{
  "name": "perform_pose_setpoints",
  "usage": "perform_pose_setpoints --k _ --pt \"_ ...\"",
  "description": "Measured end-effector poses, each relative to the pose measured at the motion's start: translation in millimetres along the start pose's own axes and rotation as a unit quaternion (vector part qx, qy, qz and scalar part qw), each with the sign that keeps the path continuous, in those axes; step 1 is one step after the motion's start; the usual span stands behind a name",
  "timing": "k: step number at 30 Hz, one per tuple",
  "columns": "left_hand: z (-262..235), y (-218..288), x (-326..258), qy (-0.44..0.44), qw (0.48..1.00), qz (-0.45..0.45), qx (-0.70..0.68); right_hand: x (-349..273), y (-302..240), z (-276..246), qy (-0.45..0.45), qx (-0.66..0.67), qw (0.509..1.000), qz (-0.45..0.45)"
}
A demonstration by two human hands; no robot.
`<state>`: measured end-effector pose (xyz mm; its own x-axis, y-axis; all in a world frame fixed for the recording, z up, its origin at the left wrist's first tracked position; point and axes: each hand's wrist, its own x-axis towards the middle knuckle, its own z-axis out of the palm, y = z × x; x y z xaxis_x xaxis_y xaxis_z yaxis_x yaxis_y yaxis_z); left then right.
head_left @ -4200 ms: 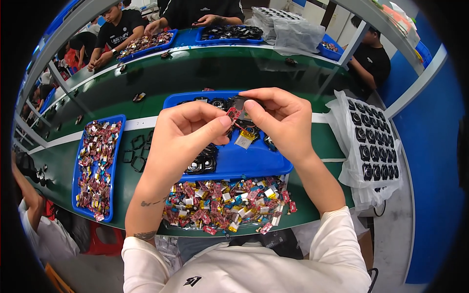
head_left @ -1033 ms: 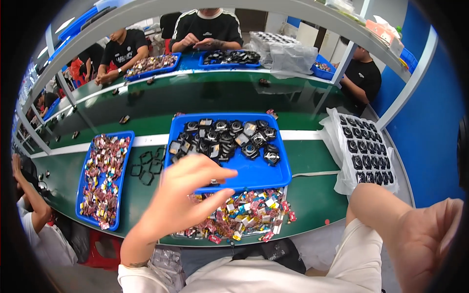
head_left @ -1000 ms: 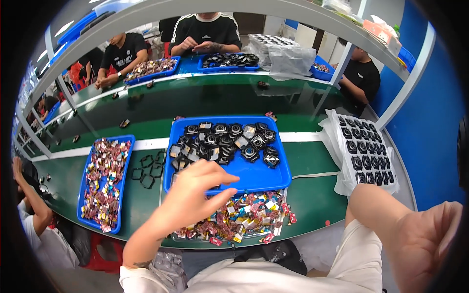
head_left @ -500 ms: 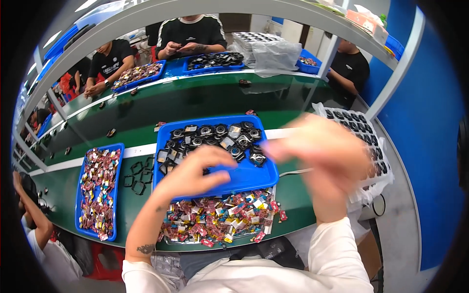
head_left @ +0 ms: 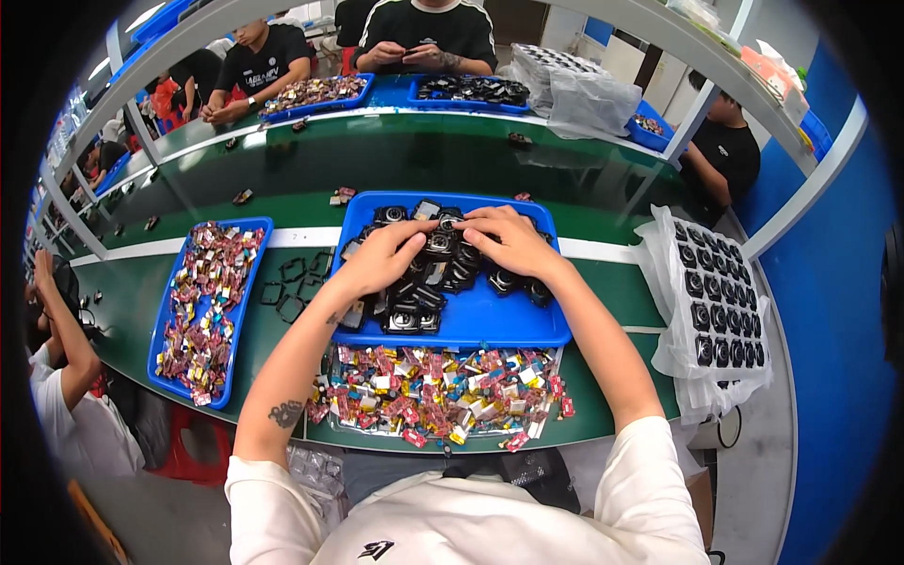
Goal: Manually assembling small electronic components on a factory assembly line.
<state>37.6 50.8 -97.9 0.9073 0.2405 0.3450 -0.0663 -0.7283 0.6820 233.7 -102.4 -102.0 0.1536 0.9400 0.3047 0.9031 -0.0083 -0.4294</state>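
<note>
My left hand (head_left: 381,259) and my right hand (head_left: 516,241) both reach into a blue tray (head_left: 461,334). Their fingers are stretched out over a heap of black watch-like cases (head_left: 443,243) with round rings, and the fingertips almost meet at the far side of the heap. Neither hand is visibly closed round a single case. Part of the heap is hidden under the hands. More cases (head_left: 411,322) lie at the tray's near left, and bare blue bottom shows at its near right.
Small red circuit boards with white and yellow parts (head_left: 443,395) are piled before the tray. A narrow blue tray (head_left: 153,363) of similar boards stands left, near black frames (head_left: 294,282). A white tray (head_left: 659,282) of cases is at right. Across the green bench (head_left: 395,151), several people sit.
My right hand, blurred and raised at the right before, has come down onto the cases. My left hand has moved farther into the heap. Cases have shifted toward the tray's near left.
</note>
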Motion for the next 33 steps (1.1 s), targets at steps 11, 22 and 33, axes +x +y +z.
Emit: perform_pose_setpoints --k 11,22,33 --pt "40.5 2.2 12.7 0.0 0.996 0.029 -0.084 -12.8 -13.9 -10.0 0.004 0.044 0.997 -0.066" --pt "0.9 70.1 7.2 0.067 0.993 0.091 0.023 -97.9 -110.4 -43.1 -0.097 -0.071 0.99 0.069" --pt "-21.3 115.0 -4.8 0.026 0.984 0.173 -0.026 -113.1 -114.3 -28.9 -0.034 0.031 0.998 0.044"
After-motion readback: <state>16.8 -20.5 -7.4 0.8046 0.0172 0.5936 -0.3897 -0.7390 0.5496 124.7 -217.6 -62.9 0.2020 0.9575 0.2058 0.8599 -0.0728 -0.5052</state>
